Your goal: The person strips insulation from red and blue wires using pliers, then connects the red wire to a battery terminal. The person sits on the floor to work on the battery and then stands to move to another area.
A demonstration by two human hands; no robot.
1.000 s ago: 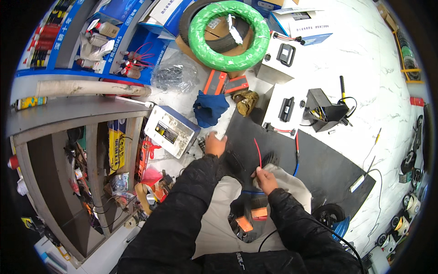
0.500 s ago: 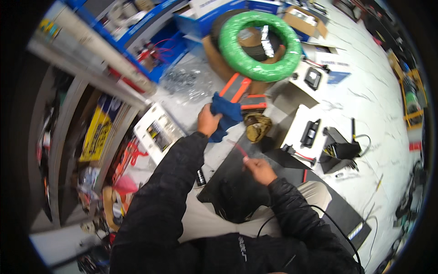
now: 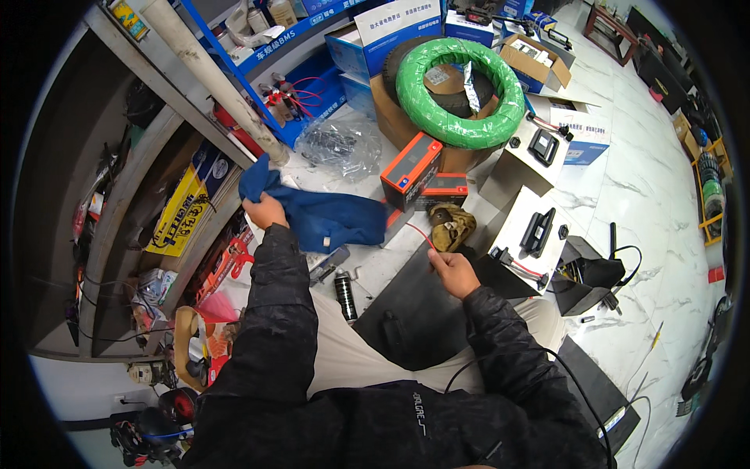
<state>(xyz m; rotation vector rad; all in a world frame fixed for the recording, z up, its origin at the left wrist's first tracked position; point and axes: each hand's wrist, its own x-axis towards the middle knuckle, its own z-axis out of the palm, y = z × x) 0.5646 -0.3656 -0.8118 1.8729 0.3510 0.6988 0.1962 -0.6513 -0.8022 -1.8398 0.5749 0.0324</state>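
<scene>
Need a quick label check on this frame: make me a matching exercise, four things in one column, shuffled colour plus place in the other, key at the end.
Things:
1. Cloth
2. Thin wire
3. Wrapped ring
4. Cylindrical can

Colour and place:
A. Black, beside the left trouser leg
B. Red, in the right hand
C. Green, overlapping a dark tyre
D. Blue, in the left hand

Pairs: 1-D, 2-B, 3-C, 4-A
</scene>
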